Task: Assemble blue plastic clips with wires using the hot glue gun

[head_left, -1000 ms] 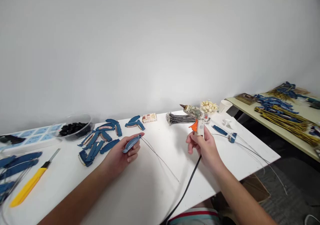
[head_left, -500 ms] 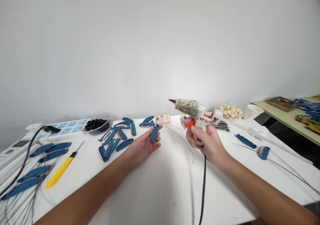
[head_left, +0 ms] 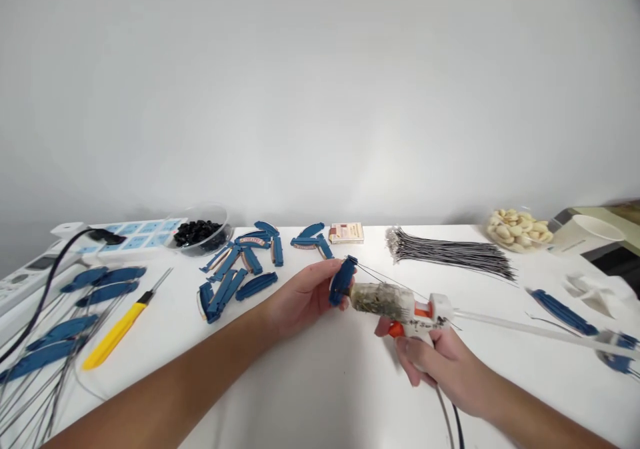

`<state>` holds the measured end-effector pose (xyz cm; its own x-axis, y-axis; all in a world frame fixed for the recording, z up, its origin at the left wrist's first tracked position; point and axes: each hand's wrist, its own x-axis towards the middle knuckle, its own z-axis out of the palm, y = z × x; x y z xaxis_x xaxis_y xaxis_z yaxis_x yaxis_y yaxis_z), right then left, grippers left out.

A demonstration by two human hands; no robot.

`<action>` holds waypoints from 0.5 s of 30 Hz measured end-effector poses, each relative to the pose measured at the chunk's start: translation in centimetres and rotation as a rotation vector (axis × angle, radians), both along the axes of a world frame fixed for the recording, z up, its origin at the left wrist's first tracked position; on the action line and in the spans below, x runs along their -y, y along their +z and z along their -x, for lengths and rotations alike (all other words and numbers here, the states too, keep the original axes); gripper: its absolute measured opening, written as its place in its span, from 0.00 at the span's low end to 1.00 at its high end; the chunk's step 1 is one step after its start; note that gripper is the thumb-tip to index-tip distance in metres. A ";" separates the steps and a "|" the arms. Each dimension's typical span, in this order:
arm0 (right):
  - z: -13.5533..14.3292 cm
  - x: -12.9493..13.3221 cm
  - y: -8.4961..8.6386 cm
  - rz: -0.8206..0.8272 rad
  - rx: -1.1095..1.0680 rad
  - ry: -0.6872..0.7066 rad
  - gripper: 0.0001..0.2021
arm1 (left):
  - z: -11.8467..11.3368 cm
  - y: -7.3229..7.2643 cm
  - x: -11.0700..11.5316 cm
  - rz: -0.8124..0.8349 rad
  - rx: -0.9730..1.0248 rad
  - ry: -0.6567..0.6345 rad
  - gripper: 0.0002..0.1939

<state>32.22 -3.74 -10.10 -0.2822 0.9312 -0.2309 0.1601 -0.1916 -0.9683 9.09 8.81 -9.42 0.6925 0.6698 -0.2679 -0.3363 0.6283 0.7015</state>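
Observation:
Between the fingers of my left hand (head_left: pixel 307 297) is a small blue curved piece (head_left: pixel 343 280), held upright, with a thin dark wire running from it to the right. My right hand (head_left: pixel 440 356) grips a white hot glue gun (head_left: pixel 383 301) by its handle, a finger at the orange trigger (head_left: pixel 395 330). Its nozzle end meets the blue piece; the tip itself is hidden behind it. A long clear glue stick (head_left: pixel 520 328) sticks out of the gun's back. More blue pieces (head_left: pixel 257 285) lie loosely grouped left of my left hand.
A yellow screwdriver (head_left: pixel 115 334) lies left, beside blue pieces with wires (head_left: pixel 65 332). Behind stand a bowl of black bits (head_left: pixel 200 233), a small box (head_left: pixel 347 233), a bundle of wires (head_left: pixel 455 252), a bowl of pale pieces (head_left: pixel 520 228) and a white cup (head_left: pixel 590 232). A power strip (head_left: pixel 135 236) sits back left.
The glue gun has come down, bringing its nozzle to the blue piece. My left hand has moved a little right with the piece. The view has turned slightly left.

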 end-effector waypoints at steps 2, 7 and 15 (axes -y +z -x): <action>-0.1 -0.2 -0.2 0.010 0.004 0.007 0.13 | 0.0 0.1 0.1 -0.026 -0.001 0.009 0.14; -0.6 -0.6 -0.2 0.044 0.007 -0.037 0.12 | 0.0 0.2 0.3 -0.047 -0.063 -0.043 0.23; -1.7 -1.2 0.6 0.047 0.166 0.098 0.12 | -0.1 -0.5 -0.1 -0.014 -0.026 -0.009 0.16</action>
